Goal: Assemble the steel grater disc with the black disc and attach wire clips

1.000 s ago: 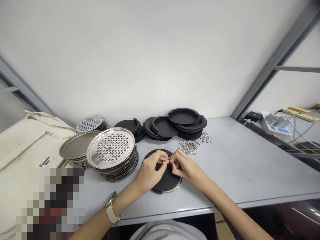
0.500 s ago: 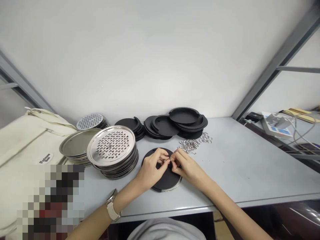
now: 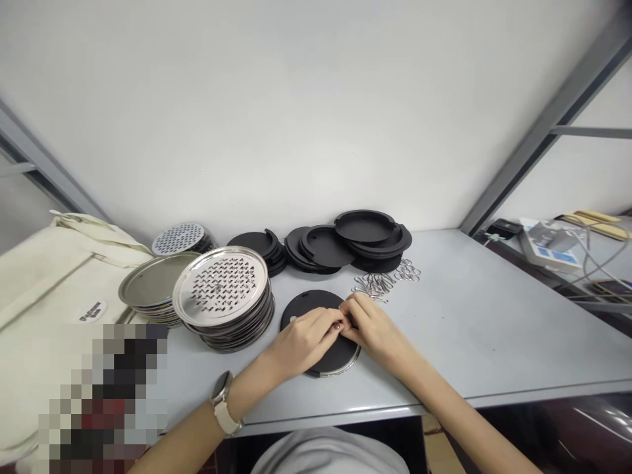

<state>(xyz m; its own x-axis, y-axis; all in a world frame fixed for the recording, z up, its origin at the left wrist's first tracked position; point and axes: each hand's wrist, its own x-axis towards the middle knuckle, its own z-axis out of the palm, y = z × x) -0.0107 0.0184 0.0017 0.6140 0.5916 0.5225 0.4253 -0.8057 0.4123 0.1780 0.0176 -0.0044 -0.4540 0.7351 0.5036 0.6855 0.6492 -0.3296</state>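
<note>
The left hand (image 3: 305, 337) has flattened toward the right hand (image 3: 371, 330), both pinching, I think, a metal piece (image 3: 338, 326), loose clips (image 3: 374, 286) remaining.

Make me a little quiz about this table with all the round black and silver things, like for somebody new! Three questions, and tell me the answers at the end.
1. On which side, left or right, is the watch worn?
2. True or false: the small metal hooks lie to the right of the stack topped by a shiny disc full of holes.
3. What colour is the round plate under the left hand and the right hand?
A) white
B) black
C) yellow

Key: 1 left; 2 true; 3 B
</note>
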